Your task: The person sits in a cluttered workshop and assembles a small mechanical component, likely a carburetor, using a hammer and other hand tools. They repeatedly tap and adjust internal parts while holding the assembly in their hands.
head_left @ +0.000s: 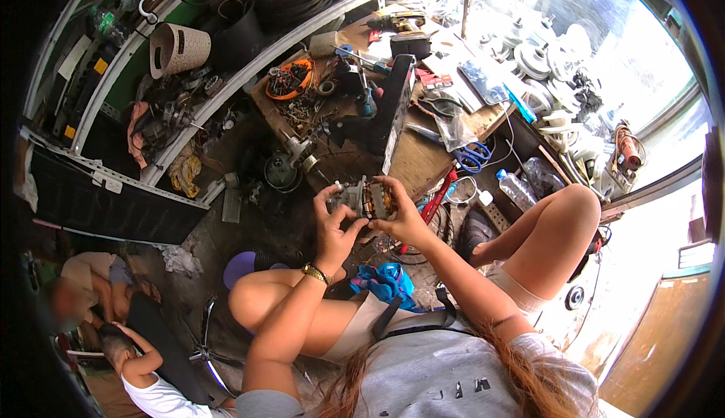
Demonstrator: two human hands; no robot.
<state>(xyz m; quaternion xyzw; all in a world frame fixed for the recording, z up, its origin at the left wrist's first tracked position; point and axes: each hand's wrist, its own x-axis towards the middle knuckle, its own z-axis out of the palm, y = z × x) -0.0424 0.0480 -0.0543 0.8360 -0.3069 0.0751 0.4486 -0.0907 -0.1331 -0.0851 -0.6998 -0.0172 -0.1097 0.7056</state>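
Note:
Between both hands, above my lap, is a small electric motor (371, 200) with a silver metal housing and copper windings. My left hand (334, 225) grips its silver end, thumb low and fingers curled over the top. On the other side my right hand (405, 220) holds the winding end, its thumb near the left thumb at the lower edge. The fingers cover parts of the motor. Just beyond it stands the wooden workbench (420, 163), with a long dark box-like piece (387, 120) on it. A blue cloth (387, 283) lies below the hands, between my legs.
On the bench are an orange bowl (290, 80) of small parts, blue-handled scissors (474, 158) and a phone (483, 83). White plastic parts (532, 59) are heaped at the far right. A clear bottle (516, 190) stands near my right knee. Two people (124, 346) are at the lower left.

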